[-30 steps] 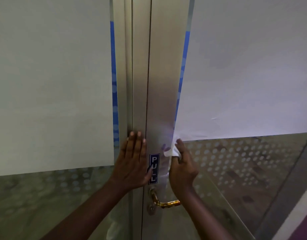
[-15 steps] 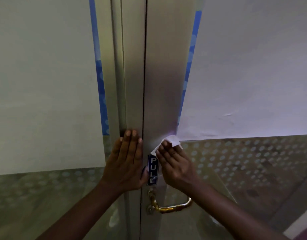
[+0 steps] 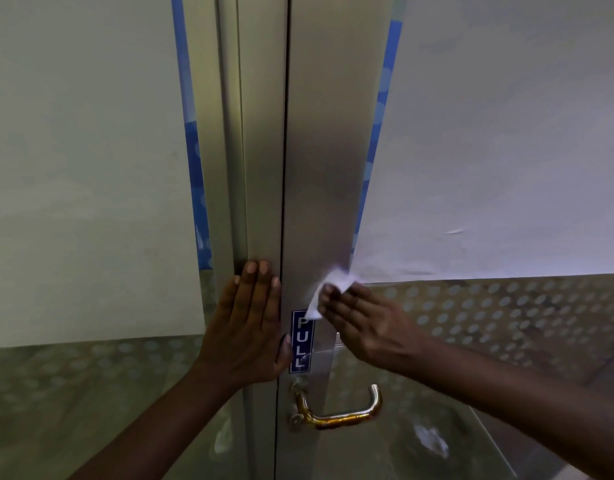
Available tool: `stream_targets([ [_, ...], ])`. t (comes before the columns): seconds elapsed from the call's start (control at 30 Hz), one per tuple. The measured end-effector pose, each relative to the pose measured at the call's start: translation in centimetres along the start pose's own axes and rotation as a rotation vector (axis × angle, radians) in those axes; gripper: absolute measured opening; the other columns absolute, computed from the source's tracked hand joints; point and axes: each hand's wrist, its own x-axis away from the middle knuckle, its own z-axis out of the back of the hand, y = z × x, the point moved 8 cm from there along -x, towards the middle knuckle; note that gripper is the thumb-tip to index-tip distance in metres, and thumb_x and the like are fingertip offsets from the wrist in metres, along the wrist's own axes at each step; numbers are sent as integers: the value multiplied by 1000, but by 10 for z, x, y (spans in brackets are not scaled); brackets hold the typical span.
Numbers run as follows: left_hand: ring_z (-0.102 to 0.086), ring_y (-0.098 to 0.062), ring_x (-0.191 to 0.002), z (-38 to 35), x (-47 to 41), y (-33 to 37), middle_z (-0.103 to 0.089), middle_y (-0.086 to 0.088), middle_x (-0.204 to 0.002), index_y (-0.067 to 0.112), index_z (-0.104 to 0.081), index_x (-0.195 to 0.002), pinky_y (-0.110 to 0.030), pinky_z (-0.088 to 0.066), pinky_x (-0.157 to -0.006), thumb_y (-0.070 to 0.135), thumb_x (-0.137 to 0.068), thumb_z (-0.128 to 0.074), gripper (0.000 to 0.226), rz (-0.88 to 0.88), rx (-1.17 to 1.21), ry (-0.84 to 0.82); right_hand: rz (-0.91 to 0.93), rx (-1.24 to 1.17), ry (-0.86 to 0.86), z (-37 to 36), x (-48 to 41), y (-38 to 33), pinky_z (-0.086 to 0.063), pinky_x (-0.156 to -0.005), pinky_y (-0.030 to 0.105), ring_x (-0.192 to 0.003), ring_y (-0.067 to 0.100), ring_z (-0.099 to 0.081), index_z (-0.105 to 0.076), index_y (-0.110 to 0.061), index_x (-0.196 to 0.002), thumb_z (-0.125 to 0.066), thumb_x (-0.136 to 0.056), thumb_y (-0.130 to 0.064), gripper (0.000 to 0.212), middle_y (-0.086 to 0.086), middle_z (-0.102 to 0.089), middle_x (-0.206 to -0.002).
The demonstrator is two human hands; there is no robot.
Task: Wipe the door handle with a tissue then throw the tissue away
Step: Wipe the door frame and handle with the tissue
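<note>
A brass lever door handle (image 3: 336, 412) juts from the metal door stile (image 3: 328, 168), low in the view. My right hand (image 3: 364, 323) presses a white tissue (image 3: 328, 289) against the stile above the handle, beside a blue PULL sticker (image 3: 301, 341). The tissue sticks out past my fingertips and overlaps the sticker's top corner. My left hand (image 3: 250, 323) lies flat, fingers together, on the neighbouring frame post (image 3: 260, 150) left of the door gap. The handle itself is untouched by either hand.
Glass panels with frosted dots flank the door, and large white paper sheets (image 3: 489, 133) cover their upper parts. A keyhole (image 3: 296, 419) sits at the handle's base. A pale smudge (image 3: 432, 441) shows on the lower right glass.
My right hand has turned from knuckles-out to flat against the stile and slid the tissue left toward the PULL sticker. The left hand has stayed in place.
</note>
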Motion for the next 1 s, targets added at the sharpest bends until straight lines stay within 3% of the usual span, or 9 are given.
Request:
stream_targets([
  [0.1,1,-39,-150,2,0,1,6,-26,-161,-9,-6,-150,-49,-1,-123,41,-90,-36,84,-2,1,3,-47,26,64,-1,-1,-7,-37,-110,47,-132,33,-45,-54,6,-128,-53,-96,-7,34,24,-55,-132],
  [0.23,1,-39,-150,2,-1,0,6,-25,-161,-9,-6,-151,-49,-2,-123,41,-89,-37,85,5,6,1,221,-87,-150,-25,34,-62,-44,-104,35,-105,21,-67,-63,6,-118,-49,-97,-5,27,12,-73,-110],
  [0.3,0,-39,-150,1,0,1,6,-25,-162,-9,-7,-151,-49,-2,-123,42,-92,-34,82,6,-7,7,251,-81,-236,-29,36,-62,-44,-104,34,-107,17,-66,-58,5,-124,-48,-98,-8,31,9,-72,-113],
  [0.43,-2,-39,-150,-2,1,1,3,-26,-161,-9,-9,-151,-50,-3,-123,44,-87,-41,89,11,-36,10,31,-55,-8,-2,4,-3,-33,-113,42,-130,26,-49,-49,3,-132,-52,-98,-11,37,18,-54,-134],
  [0.53,-2,-40,-150,-4,3,1,3,-27,-161,-9,-9,-151,-50,-3,-123,46,-84,-46,94,13,-57,3,-12,-16,90,3,-2,3,-33,-112,46,-132,31,-46,-53,7,-128,-57,-95,-6,35,23,-55,-132],
  [0.63,-3,-41,-150,-5,4,0,1,-28,-161,-9,-10,-150,-51,-3,-123,50,-87,-45,93,19,-78,2,183,-62,-68,-21,23,-45,-39,-109,41,-109,26,-65,-57,10,-122,-58,-93,-4,32,20,-69,-116],
  [0.73,-2,-41,-150,-4,3,1,2,-27,-161,-10,-11,-150,-50,-2,-123,51,-90,-40,90,18,-80,1,296,-119,-225,-30,36,-59,-45,-103,33,-102,17,-68,-57,6,-124,-56,-94,-7,34,11,-73,-110],
  [0.9,1,-39,-150,-5,2,0,5,-26,-161,-9,-7,-150,-49,-1,-123,47,-91,-37,87,17,-84,7,61,-69,25,6,-4,4,-37,-110,44,-127,28,-53,-53,5,-129,-54,-97,-7,34,21,-57,-131],
  [1.0,2,-39,-150,-5,2,0,7,-26,-161,-8,-5,-151,-49,0,-123,45,-89,-39,88,14,-74,0,59,-14,59,2,-2,-9,-40,-108,45,-120,31,-59,-57,8,-123,-58,-95,-4,31,23,-64,-122],
])
